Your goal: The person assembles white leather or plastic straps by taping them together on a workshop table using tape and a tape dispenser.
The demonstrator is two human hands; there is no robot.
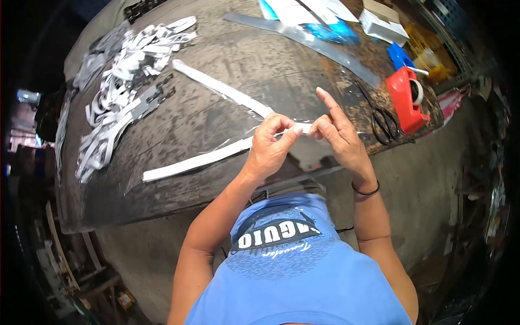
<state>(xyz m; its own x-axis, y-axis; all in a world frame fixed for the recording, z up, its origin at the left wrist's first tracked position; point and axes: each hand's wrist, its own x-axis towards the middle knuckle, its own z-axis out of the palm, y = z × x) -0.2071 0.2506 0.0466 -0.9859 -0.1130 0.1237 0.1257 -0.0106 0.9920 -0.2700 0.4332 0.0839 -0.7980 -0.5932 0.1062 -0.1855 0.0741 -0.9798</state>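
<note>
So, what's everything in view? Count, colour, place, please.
Table: one, dark, upper middle.
White strips: two lengths, white, table's middle; any join hidden.
Tangled strips: too many to count, white and grey, table's left.
Long flat strip: one, translucent grey, far side.
Papers: count unclear, white, far edge.
Plastic wrapping: count unclear, blue, by the papers.
Box: one, white, far right.
Tape dispenser: one, red, right end.
Small object: one, blue, beyond the dispenser.
Scissors: one pair, black, left of the dispenser.
Shirt: one, blue, picture bottom.
Wristband: one, black, right wrist.
Left hand: one, bare, grip pinched at the white strips.
Right hand: one, bare, beside the other.
</note>
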